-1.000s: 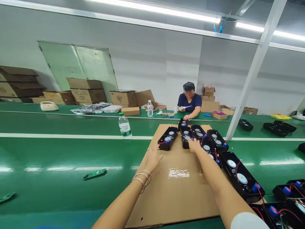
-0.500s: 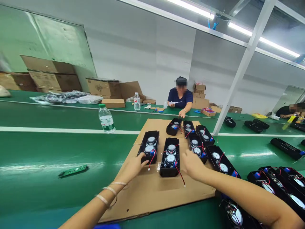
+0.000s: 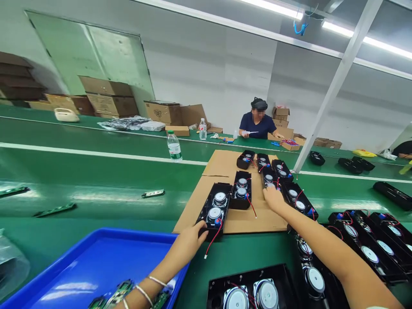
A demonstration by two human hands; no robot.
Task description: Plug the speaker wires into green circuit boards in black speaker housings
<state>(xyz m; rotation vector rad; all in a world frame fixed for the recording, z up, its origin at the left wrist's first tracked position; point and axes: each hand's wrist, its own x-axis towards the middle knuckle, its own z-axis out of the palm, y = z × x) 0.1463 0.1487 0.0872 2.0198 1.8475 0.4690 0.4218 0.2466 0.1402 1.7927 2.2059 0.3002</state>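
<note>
Left hand (image 3: 189, 242) fingers grip the near end of a speaker box (image 3: 215, 209); at 2 o'clock, right hand (image 3: 273, 198) fingers rest narrowly on another box (image 3: 269, 178).

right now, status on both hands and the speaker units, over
Left hand gripping near end of black plastic speaker housing on brown cardboard sheet. Right hand touching another black speaker housing. Blue plastic tray beside left forearm.
</note>
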